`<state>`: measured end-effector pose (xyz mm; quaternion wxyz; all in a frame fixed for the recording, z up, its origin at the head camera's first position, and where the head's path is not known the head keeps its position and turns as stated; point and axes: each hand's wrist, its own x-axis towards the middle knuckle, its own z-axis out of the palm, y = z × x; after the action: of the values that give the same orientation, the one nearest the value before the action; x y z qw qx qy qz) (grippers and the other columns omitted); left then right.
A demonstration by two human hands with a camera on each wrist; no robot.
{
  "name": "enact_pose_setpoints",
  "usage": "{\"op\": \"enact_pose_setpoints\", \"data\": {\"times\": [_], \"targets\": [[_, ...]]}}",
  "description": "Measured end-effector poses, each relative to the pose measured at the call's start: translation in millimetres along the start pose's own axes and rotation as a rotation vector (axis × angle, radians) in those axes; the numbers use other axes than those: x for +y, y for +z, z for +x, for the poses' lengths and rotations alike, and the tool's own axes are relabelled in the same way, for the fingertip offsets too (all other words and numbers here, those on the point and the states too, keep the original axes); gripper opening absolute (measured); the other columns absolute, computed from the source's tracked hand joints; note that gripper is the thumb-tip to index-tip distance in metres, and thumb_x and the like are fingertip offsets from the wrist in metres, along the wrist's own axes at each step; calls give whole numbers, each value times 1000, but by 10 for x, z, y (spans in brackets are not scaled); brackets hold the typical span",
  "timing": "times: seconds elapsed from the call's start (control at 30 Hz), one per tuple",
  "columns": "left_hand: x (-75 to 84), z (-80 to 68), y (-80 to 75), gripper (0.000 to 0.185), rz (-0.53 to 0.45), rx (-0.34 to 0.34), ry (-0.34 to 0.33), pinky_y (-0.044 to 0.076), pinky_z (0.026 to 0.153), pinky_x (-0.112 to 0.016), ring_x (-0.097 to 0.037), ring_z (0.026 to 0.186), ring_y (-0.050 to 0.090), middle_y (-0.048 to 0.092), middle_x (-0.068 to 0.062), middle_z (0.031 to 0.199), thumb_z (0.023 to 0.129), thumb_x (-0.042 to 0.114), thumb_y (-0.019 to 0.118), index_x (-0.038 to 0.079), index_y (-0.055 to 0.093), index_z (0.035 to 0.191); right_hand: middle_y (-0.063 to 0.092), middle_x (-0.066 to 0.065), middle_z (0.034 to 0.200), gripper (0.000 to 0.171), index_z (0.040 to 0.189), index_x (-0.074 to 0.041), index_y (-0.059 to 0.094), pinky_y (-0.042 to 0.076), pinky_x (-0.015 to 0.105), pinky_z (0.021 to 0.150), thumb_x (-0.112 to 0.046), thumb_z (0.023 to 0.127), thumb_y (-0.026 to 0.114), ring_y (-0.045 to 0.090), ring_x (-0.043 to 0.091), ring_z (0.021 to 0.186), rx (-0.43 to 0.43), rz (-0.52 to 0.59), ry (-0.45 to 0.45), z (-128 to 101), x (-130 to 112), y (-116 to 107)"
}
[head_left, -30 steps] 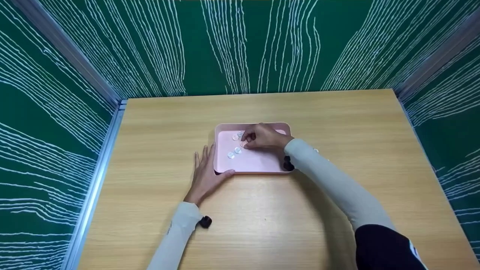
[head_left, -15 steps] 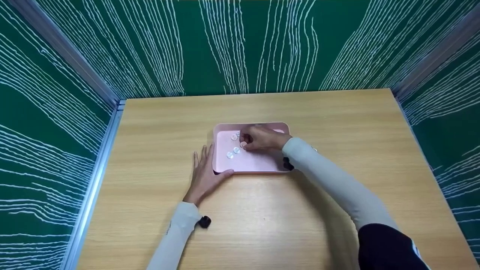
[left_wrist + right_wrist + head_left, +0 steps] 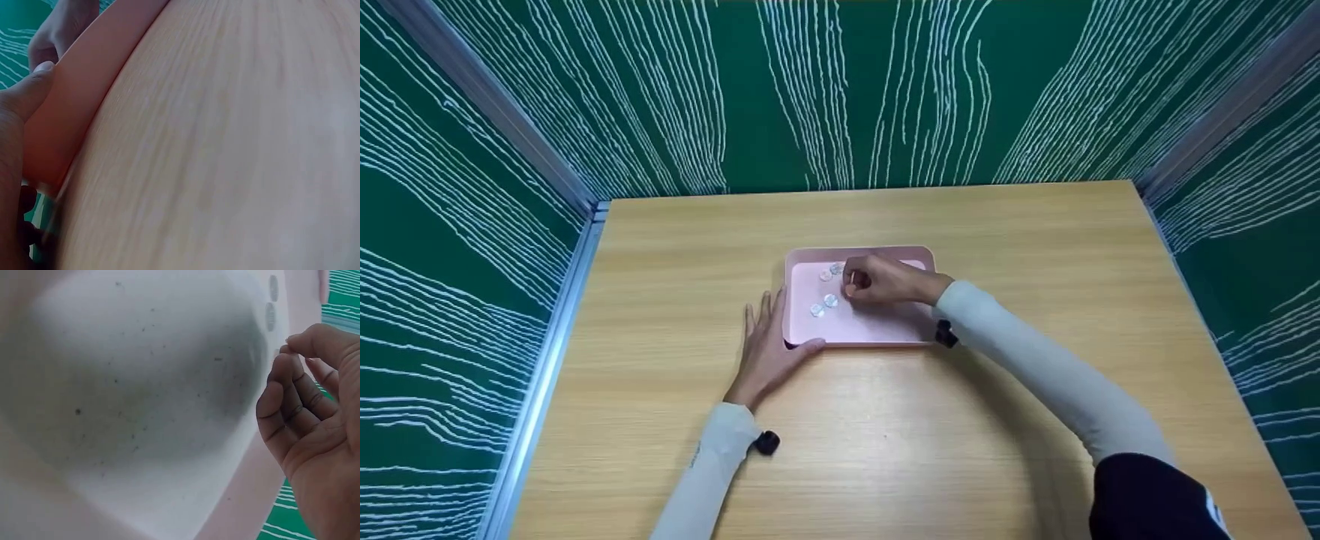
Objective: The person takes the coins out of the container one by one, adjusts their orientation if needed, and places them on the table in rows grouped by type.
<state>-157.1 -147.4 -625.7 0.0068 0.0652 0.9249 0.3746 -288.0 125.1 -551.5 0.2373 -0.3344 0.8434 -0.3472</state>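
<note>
A shallow pink tray (image 3: 885, 339) stands on the wooden table with several small round coins inside, among them a coin (image 3: 817, 310) toward the front left and a coin (image 3: 826, 275) nearer the back. My left hand (image 3: 767, 352) rests against the tray's front left corner, fingers stretched along the left side and thumb (image 3: 42, 76) on the front rim. Over the middle of the tray, my right hand (image 3: 889, 279) has thumb and index finger pinched together on a coin, which the fingertips mostly hide. From the right wrist, the other fingers (image 3: 287, 402) look curled.
Light wooden tabletop (image 3: 675, 255) surrounds the tray. Green walls (image 3: 780, 97) with white wavy lines enclose the back and sides, with a metal frame (image 3: 540, 360) along the left. A black wrist camera (image 3: 767, 442) sits on the left sleeve.
The coin that lay at my right fingertips no longer shows on the tray floor, and the right fingers have closed together there. My left hand stays at the tray's corner.
</note>
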Motion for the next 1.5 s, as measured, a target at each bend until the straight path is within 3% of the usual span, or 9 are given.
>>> {"op": "enact_pose_setpoints", "data": {"times": [0.13,0.33,0.63,0.8,0.97,1.03,1.33,1.5], "targets": [[-4,5,-1,127,10,0,5,-15,136,-53,-36,170,7,16,-16,183,88,76,78,18,12,179,71,8,100,21,120,0,74,55,29,74,-12,103,78,63,22,88,28,52,0,-119,-7,-76],[-6,3,6,129,-1,-2,-12,-16,135,-53,-37,170,4,12,-19,183,86,80,77,20,12,179,72,6,95,20,116,-5,76,55,25,74,-6,98,83,64,22,86,148,40,7,-350,56,-222],[10,-16,4,128,-23,1,-39,-13,135,-56,-42,170,-2,9,-21,183,85,78,79,23,12,179,70,9,91,19,112,1,75,52,20,70,8,94,76,61,21,83,243,152,-29,-685,179,-321],[12,-40,6,127,-49,-6,-72,-12,134,-61,-46,168,-10,6,-21,183,85,75,81,25,13,179,69,13,95,19,113,2,75,51,19,69,7,95,75,60,23,86,299,246,10,-873,259,-314],[11,-18,-2,128,-19,-10,-25,-16,135,-54,-38,170,-1,13,-22,182,86,76,80,19,13,179,69,17,98,20,117,6,74,52,18,69,6,97,75,61,21,86,358,309,26,-1092,347,-310],[14,-9,-8,128,-5,-8,-7,-17,135,-51,-34,171,4,16,-22,181,87,77,78,17,13,179,70,19,99,21,119,9,72,52,18,70,7,98,74,61,20,86,381,316,20,-1172,380,-312],[27,-16,-3,127,-23,-17,-43,-18,135,-48,-33,171,0,12,-19,183,86,76,79,21,12,179,71,17,102,27,122,7,73,58,17,73,12,96,69,65,16,85,476,360,86,-1551,546,-309],[34,-23,-7,127,-36,-14,-47,-17,135,-50,-35,171,-1,11,-19,183,86,76,80,22,12,179,71,19,105,25,123,5,73,57,16,77,4,99,76,66,15,89,533,352,143,-1790,660,-291]]}}
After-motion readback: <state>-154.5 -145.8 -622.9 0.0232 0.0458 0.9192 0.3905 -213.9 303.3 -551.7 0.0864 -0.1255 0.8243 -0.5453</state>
